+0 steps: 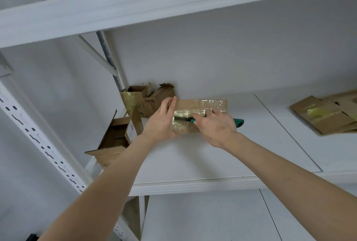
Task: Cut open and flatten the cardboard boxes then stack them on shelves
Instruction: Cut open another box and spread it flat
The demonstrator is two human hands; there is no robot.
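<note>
Cutting is in hand: the taped box (201, 105) on the shelf (193, 163) is gripped by the left hand (161, 123), fingers curled round its end. A green knife (238, 122), blade on the tape, is clasped in the right hand (216, 126). A steady draw along the seam is judged to be needed next.

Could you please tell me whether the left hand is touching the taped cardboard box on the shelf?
Touching: the head view shows the left hand gripping the taped box at its left end.
</note>
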